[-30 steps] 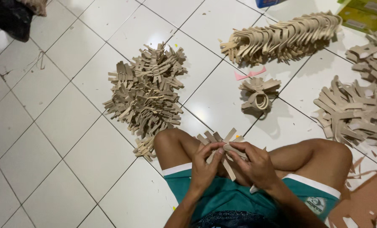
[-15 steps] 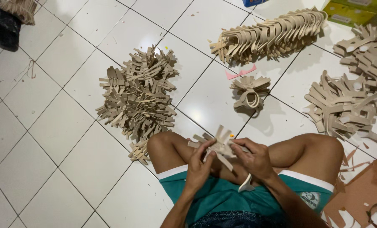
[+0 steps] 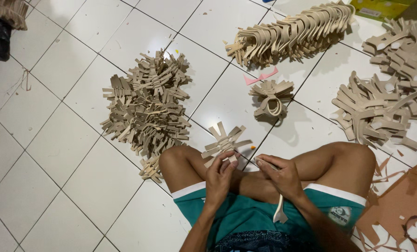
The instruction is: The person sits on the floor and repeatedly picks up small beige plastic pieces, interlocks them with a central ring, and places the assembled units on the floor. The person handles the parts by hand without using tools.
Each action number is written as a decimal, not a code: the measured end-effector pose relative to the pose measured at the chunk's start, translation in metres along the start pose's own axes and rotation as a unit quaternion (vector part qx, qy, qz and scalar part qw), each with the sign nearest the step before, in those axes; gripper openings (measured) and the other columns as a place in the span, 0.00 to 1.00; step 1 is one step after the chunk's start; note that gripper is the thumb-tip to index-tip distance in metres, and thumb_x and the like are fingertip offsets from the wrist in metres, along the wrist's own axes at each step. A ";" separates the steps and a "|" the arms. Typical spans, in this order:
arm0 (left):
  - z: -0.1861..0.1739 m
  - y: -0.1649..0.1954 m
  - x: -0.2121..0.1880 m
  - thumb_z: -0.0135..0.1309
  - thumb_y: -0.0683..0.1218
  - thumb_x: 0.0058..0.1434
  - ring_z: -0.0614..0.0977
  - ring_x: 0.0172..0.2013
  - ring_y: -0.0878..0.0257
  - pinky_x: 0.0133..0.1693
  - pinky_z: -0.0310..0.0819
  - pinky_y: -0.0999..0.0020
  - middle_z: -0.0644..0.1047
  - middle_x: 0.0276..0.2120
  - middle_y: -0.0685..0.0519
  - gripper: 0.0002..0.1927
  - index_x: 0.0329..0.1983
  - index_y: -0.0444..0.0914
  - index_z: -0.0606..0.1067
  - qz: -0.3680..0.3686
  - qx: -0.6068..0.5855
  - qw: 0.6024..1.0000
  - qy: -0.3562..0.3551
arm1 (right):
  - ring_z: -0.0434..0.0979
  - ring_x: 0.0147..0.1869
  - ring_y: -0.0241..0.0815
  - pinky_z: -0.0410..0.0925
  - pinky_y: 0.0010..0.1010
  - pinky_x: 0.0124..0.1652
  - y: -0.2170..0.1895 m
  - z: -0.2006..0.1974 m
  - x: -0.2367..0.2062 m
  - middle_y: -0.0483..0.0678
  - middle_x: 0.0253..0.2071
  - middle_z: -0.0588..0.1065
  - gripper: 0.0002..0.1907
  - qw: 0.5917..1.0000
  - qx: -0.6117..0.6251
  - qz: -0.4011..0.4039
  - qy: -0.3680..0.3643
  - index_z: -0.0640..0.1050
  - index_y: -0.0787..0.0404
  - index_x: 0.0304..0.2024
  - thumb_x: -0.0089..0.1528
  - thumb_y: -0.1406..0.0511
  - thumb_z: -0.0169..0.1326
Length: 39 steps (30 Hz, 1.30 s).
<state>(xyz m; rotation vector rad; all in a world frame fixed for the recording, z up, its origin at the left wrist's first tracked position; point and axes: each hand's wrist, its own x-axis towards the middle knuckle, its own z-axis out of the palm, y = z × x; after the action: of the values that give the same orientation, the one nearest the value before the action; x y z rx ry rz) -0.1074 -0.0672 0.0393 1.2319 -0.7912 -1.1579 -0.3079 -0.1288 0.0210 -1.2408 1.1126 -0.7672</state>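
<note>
Since the earlier frame, our hands have drawn apart: the fan of tan strips (image 3: pixel 224 142) now sits in the left hand (image 3: pixel 220 175) alone, while the right hand (image 3: pixel 280 175) has come away to the right, so we judge one strip's insertion to be finished and another strip to be in preparation. Reading left to right: a large heap of finished bundles (image 3: pixel 145 109) lies on the white tiled floor (image 3: pixel 54 149) at left. Our left grip is closed around the fan's base, above the left knee. Our right grip is curled shut on a single pale strip (image 3: pixel 279 212), which hangs down over the green shorts (image 3: pixel 245 212). Farther off lie a small tied bundle (image 3: pixel 271 95), a long curved row of strips (image 3: pixel 292 32), and loose cut pieces (image 3: pixel 381 112) at right.
</note>
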 end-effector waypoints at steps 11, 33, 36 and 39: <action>0.010 0.008 -0.014 0.56 0.36 0.66 0.83 0.51 0.63 0.54 0.78 0.72 0.82 0.50 0.46 0.13 0.54 0.30 0.79 -0.029 -0.006 0.999 -0.035 | 0.78 0.28 0.29 0.72 0.23 0.27 -0.034 0.000 -0.001 0.48 0.33 0.85 0.14 0.986 -0.102 -0.105 -0.085 0.84 0.66 0.48 0.61 0.66 0.61; 0.003 0.028 -0.007 0.65 0.41 0.57 0.87 0.38 0.67 0.40 0.83 0.75 0.86 0.37 0.48 0.17 0.50 0.33 0.82 -0.166 0.122 0.971 -0.122 | 0.80 0.38 0.47 0.74 0.35 0.33 -0.012 -0.028 0.002 0.52 0.36 0.76 0.12 0.823 -0.296 -0.406 -0.265 0.73 0.68 0.49 0.67 0.66 0.55; 0.007 0.034 -0.002 0.65 0.41 0.57 0.87 0.37 0.67 0.40 0.83 0.76 0.86 0.37 0.49 0.17 0.50 0.33 0.81 -0.124 0.146 0.972 -0.137 | 0.81 0.35 0.46 0.74 0.34 0.28 0.005 -0.029 0.007 0.54 0.34 0.76 0.19 0.777 -0.355 -0.458 -0.246 0.71 0.70 0.48 0.65 0.60 0.59; 0.012 0.038 0.001 0.67 0.39 0.56 0.85 0.35 0.66 0.37 0.82 0.74 0.85 0.36 0.47 0.16 0.49 0.32 0.83 -0.064 0.237 0.959 -0.141 | 0.81 0.35 0.45 0.74 0.32 0.27 0.020 -0.027 0.011 0.56 0.35 0.76 0.24 0.731 -0.396 -0.495 -0.255 0.70 0.73 0.49 0.66 0.58 0.61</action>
<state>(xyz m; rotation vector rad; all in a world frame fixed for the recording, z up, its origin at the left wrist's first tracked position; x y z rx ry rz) -0.1094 -0.0739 0.0785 1.5462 -1.2733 -1.3114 -0.3322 -0.1437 0.0000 -2.6853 0.1750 -0.6064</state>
